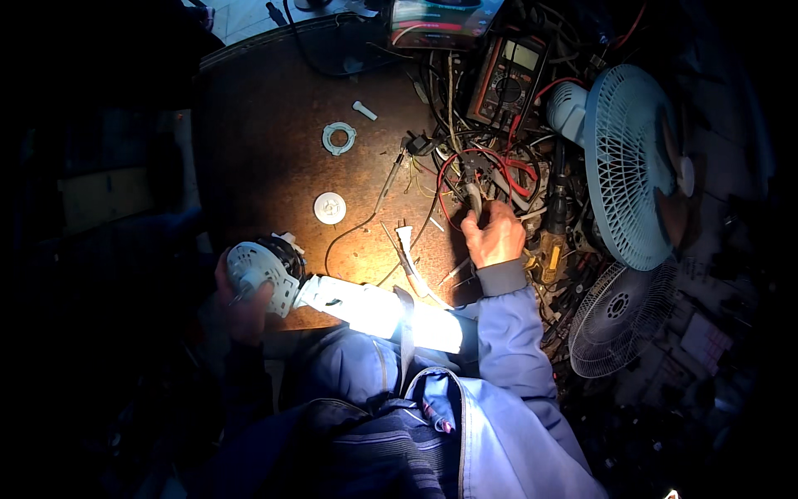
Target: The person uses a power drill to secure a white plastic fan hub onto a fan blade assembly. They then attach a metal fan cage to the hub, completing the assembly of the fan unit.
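Observation:
My left hand [243, 301] is closed around the white vented motor housing [264, 270] of a fan, at the table's left front edge. Dark motor parts show at the housing's far side. From it a white fan stand [374, 314] stretches to the right across my lap, its right part glaring in the light. My right hand [496, 235] reaches to the table's right side, thumb and fingers closed on a grey-handled tool [474, 200] at the edge of a tangle of wires. The tool's far end is lost among the wires.
On the wooden table [266, 158] lie a white round knob [330, 208], a pale ring nut [338, 139], a small white peg [363, 110] and a white plug [405, 237]. Beyond my right hand is a multimeter [509, 81]. A blue fan grille [629, 166] stands at right.

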### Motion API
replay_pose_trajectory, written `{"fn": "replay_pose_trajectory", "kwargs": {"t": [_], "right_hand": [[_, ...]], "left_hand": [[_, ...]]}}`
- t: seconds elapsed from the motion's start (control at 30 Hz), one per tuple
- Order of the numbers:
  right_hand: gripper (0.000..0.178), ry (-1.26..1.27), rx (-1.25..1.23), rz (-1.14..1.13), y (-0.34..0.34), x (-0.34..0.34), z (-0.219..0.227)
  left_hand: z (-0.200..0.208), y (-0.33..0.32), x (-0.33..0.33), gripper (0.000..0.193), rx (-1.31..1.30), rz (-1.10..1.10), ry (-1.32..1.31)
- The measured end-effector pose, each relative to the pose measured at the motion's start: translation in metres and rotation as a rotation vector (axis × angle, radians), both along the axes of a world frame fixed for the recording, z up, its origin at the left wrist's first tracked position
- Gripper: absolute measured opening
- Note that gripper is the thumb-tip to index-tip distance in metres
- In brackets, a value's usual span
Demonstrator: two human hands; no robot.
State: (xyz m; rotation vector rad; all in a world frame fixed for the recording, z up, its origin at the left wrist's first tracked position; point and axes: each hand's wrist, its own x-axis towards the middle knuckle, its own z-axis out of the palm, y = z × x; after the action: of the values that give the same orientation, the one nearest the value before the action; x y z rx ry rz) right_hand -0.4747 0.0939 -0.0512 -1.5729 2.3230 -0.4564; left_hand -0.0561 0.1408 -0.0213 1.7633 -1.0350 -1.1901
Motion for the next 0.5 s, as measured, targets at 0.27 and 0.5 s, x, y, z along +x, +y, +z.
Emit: {"fn": "replay_pose_trajectory", "kwargs": {"t": [0.27, 0.5], "right_hand": [[0.025, -0.107, -0.075, 0.050, 0.003, -0.033, 0.019], [0.023, 0.005, -0.267, 0.065, -0.011, -0.061, 0.014]], "left_hand": [[-0.008, 0.000, 0.003, 0.093, -0.012, -0.015, -0.037], [-0.003, -0.003, 0.002, 0.092, -0.015, -0.054, -0.088]]}}
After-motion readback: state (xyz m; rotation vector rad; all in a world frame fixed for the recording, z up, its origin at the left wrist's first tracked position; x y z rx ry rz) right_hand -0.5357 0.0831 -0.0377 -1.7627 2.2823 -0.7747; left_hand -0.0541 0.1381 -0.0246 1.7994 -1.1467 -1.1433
